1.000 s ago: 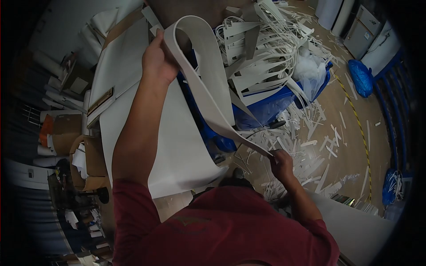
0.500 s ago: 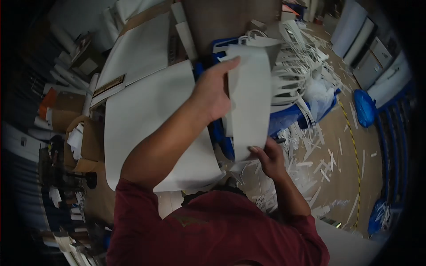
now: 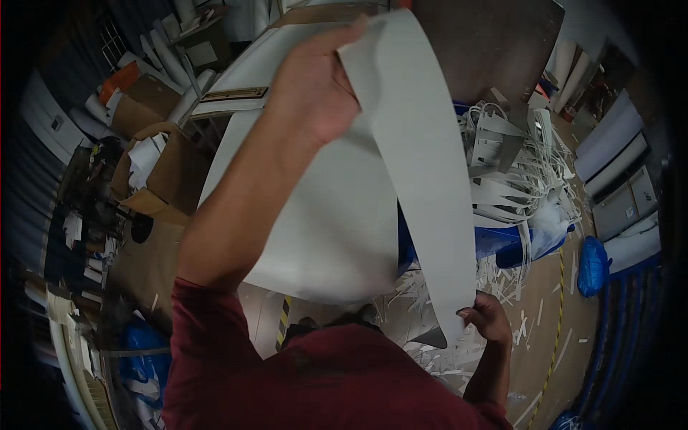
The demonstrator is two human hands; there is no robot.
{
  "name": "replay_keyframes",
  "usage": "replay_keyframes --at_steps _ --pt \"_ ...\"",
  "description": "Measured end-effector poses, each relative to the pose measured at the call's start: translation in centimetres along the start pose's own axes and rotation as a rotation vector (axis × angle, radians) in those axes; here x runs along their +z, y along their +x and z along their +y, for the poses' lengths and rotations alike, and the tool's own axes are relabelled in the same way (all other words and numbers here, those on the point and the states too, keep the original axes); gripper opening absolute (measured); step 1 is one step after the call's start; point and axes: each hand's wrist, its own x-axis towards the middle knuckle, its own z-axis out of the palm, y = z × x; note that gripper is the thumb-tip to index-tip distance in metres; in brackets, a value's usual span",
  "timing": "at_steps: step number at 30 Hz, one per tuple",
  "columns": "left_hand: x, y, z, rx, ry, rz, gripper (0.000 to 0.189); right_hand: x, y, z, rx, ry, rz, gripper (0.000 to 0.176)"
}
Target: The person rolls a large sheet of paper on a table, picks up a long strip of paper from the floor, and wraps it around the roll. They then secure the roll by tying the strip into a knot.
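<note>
Closest to you, your right hand (image 3: 489,319) sits low by your red shirt (image 3: 344,387), with its fingers curled in a pinch on the bottom corner of the pale strip (image 3: 430,179). Half a second ago this hand was higher and close under the other, and the strip was bunched between them. Now your hands are well apart and the strip runs long and flat from one to the other, without the loop it had a second ago.

Your left hand (image 3: 315,86) has gone up near the top of the view, closed on the strip's upper end with the thumb along its edge. As I read it, the strip is now pulled out to its full length, taut enough to check or handle as one piece.

Behind the strip, the large pale sheet (image 3: 322,222) lies on the table (image 3: 494,43), its near edge hanging over. Beyond it, the blue bin (image 3: 502,240) holds a tangle of white offcuts (image 3: 516,165), with more trimmings (image 3: 416,287) on the floor (image 3: 552,322).
</note>
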Motion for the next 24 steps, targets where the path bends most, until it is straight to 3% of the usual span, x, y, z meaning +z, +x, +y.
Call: replay_keyframes --at_steps 4,5,8,10,14,18,20,24 --pt "-1.5 -4.6 9.0 0.390 0.183 0.387 0.033 3.2 -0.6 -1.2 0.156 -0.113 -0.045 0.012" --pt "-4.3 -5.8 12.4 0.453 0.244 0.422 0.033 4.5 -0.7 -1.3 0.156 -0.126 -0.053 0.012" --pt "-10.3 -11.7 19.8 0.548 0.402 0.540 0.034 9.3 -0.7 -1.6 0.173 -0.159 -0.051 0.011" --pt "-15.1 -16.4 24.6 0.584 0.516 0.633 0.035 14.0 -0.2 -2.3 0.045 -0.364 0.019 0.012" --pt "-28.3 -26.6 33.4 0.618 0.377 0.553 0.040 21.3 1.6 -4.6 0.016 -0.633 -0.006 0.016" --pt "-35.0 -36.1 37.7 0.683 0.351 0.723 0.034 27.1 3.7 -8.3 0.085 -0.667 -0.062 0.020" --pt "-37.8 -39.2 39.3 0.714 0.370 0.759 0.035 28.8 5.0 -9.6 0.052 -0.490 0.044 0.023" --pt "-41.1 -43.9 40.4 0.707 0.354 0.850 0.041 35.0 8.0 -13.6 -0.010 -0.801 -0.033 0.023"
